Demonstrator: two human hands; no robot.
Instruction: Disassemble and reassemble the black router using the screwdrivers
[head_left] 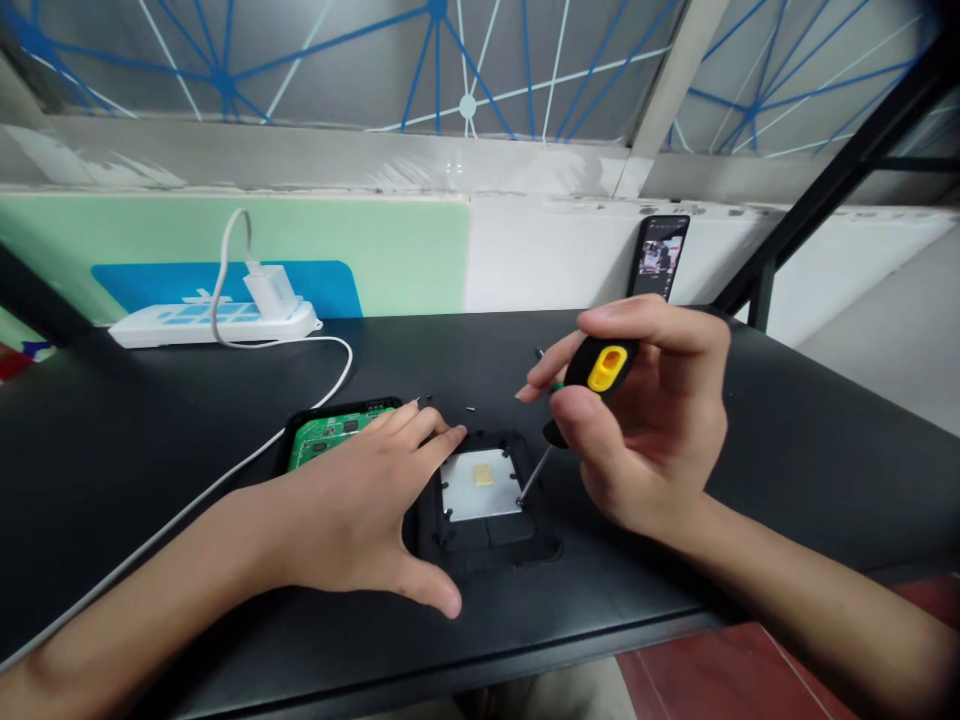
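Screw work at the metal plate. Your right hand (pixel 652 430) is closed around the handle of the screwdriver (pixel 606 368), its tip at the plate's near right corner; whether the screw there is being tightened or loosened cannot be told. Your left hand (pixel 360 500) is spread, thumb well away from the fingers, with nothing visibly gripped; it lies over the case and reaches the cover's left edge. The hands are apart. The next move appears to call for an upright, well-seated tip and a steady cover.

Containers: the black cover (pixel 517 530), lying flat on the table (pixel 787 460), holds the metal plate (pixel 465 498), which bears a small yellowish pad (pixel 483 475). To its left, the black case (pixel 379 404) holds a green circuit board (pixel 319 432), partly hidden by your hand. A loose screw (pixel 470 408) lies just beyond the cover.
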